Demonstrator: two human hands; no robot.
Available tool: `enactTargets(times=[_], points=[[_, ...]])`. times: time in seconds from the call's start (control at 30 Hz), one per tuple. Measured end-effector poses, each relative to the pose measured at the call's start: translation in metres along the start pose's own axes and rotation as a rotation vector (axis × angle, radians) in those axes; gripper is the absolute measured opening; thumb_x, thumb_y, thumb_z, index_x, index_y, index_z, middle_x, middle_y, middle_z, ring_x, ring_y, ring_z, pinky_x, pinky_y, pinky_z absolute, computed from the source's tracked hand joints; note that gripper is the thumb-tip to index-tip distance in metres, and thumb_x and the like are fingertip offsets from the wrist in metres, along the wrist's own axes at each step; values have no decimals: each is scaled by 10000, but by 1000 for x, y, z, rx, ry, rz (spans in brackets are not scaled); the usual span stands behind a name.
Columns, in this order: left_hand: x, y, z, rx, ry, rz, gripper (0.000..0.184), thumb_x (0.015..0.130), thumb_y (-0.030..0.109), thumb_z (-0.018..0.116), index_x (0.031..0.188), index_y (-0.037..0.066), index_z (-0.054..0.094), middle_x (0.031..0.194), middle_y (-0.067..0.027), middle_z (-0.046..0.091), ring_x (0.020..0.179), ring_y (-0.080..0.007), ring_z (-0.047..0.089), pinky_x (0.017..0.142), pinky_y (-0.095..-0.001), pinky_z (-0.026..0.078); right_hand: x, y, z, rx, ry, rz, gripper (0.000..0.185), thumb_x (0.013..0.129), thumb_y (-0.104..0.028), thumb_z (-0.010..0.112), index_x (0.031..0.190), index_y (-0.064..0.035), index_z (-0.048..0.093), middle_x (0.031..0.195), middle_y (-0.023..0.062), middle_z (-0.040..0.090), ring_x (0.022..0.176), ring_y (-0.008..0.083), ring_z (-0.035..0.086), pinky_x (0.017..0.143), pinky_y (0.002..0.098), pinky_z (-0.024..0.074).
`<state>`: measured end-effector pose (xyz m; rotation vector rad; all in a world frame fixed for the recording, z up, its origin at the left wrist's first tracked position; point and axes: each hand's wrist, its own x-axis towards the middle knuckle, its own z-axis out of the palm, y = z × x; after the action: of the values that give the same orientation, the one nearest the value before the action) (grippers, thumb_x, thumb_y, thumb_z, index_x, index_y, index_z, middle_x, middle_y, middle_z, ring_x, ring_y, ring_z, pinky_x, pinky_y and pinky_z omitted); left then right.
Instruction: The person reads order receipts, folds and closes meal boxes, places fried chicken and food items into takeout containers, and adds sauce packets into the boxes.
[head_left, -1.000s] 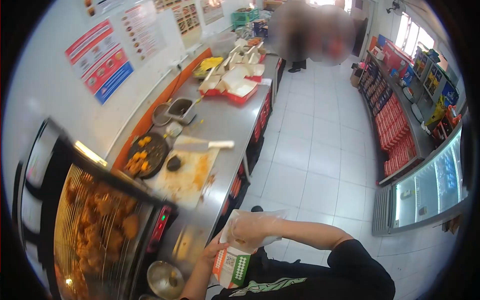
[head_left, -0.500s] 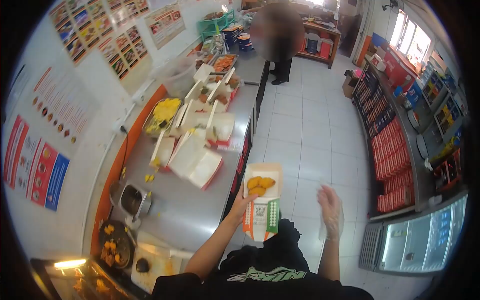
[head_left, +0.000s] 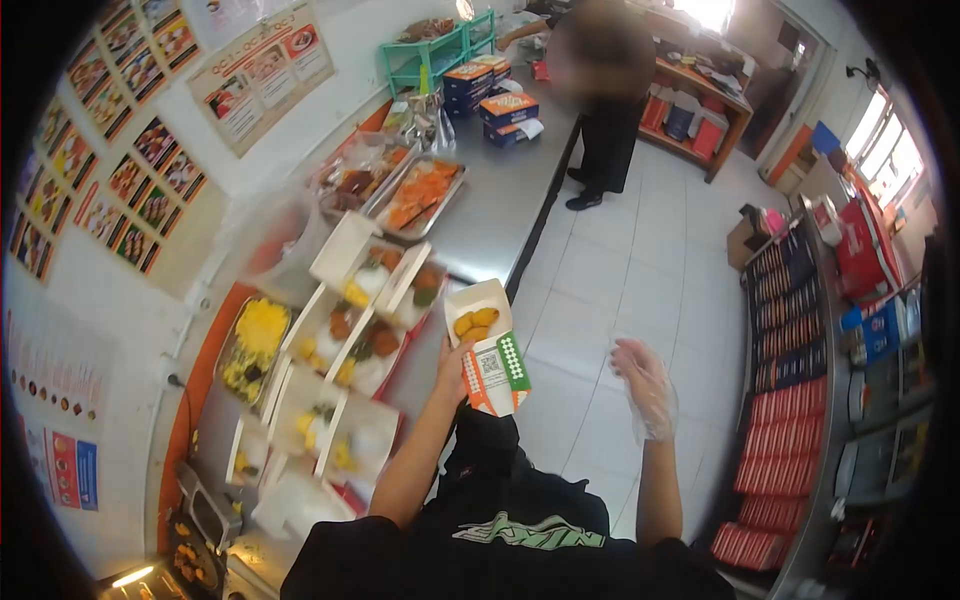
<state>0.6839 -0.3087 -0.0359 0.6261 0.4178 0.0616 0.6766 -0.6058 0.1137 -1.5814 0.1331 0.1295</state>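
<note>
Beside the counter (head_left: 500,190), the left hand (head_left: 452,372) was wrapped around a carton (head_left: 492,372) of fried pieces (head_left: 476,323), probably light, crushable, best held by its lower walls; the gloved right hand (head_left: 645,382) hung loosely open, empty.

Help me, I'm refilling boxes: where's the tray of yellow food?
Head view, left side: the tray sits on the counter between orange wall trim and open boxes.

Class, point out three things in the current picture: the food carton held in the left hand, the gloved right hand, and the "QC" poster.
Food carton (head_left: 489,364): head view, QR code on its printed panel.
Gloved right hand (head_left: 644,384): head view, middle of the hand.
"QC" poster (head_left: 262,80): head view, middle of its sheet.
</note>
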Motion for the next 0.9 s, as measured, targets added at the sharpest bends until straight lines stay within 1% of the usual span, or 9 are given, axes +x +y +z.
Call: enactTargets(times=[0.27, 0.4, 0.47, 0.5, 0.63, 0.77, 0.8, 0.87, 0.9], points=[[250, 9, 49, 165, 128, 115, 572, 838, -18, 540, 1344, 37, 279, 1232, -157, 472, 1087, -259, 530, 902, -348, 473, 285, -30, 72, -242, -461, -4, 297, 861, -168, 584, 1104, 3, 566, 912, 47, 593, 834, 120, 535, 755, 258, 426], [326, 17, 63, 535, 222, 287, 555, 828, 65, 605, 1329, 5, 375, 1210, -161, 482, 1066, -247, 531, 923, -304, 414, 439, -33, 109, -789, -527, -354, 326, 877, -223, 565, 1150, -47, 568, 984, 65, 631, 912, 143, 578, 802, 292, 466], [343, 34, 85, 1384, 472, 502, 583, 803, 134, 643, 1311, -14, 396, 1080, -151, 524, 970, -258, 554, 882, -318, 429, 506, -83, 154, -628, -603, -308, 311, 865, -238, 543, 1126, -75, 583, 976, 102, 634, 867, 169, 598, 767, 317, 477], [359, 23, 73, 1420, 560, 593, 596, 774, 179, 669, 1286, -17, 432, 973, -151, 527, 898, -286, 557, 841, -337, 442, 551, -111, 179, -740, -626, -336, 336, 878, -239, 540, 1159, -57, 569, 1059, 107, 630, 970, 191, 594, 837, 309, 465], [364, 26, 102, 1157, 522, 562, 526, 798, 153, 639, 1263, -10, 456, 1019, -178, 534, 936, -305, 556, 832, -350, 452, 730, -181, 315, -698, -615, -1069, 312, 837, -208, 510, 1112, -96, 604, 1048, 146, 621, 983, 325, 581, 849, 398, 463], [370, 12, 135, 1174, 839, 567, 466, 805, 135, 637, 1222, -8, 486, 1078, -196, 546, 1004, -308, 555, 864, -361, 445, 901, -163, 506, -1188, -715, -1362, 260, 837, -235, 503, 1019, -103, 633, 915, 189, 632, 871, 351, 611, 725, 436, 495], [368, 3, 147, 1132, 946, 541, 470, 799, 134, 645, 1219, -5, 488, 1082, -199, 547, 1016, -312, 553, 872, -364, 442, 907, -169, 523, -1153, -748, -1382, 260, 837, -235, 503, 1019, -103, 633, 915, 189, 632, 871, 351, 611, 725, 436, 495], [359, -8, 175, 1125, 1080, 475, 479, 793, 134, 654, 1219, -6, 486, 1081, -199, 549, 1016, -315, 552, 877, -368, 440, 904, -178, 537, -1024, -1047, -636, 226, 781, -199, 491, 910, -71, 625, 751, 166, 625, 726, 317, 620, 685, 407, 496], [372, -8, 185, 1100, 1166, 431, 489, 786, 134, 662, 1219, -8, 484, 1079, -199, 550, 1017, -318, 552, 881, -371, 438, 916, -172, 553, -985, -1091, -583, 223, 783, -200, 492, 905, -67, 623, 756, 168, 624, 729, 318, 620, 687, 411, 496]])
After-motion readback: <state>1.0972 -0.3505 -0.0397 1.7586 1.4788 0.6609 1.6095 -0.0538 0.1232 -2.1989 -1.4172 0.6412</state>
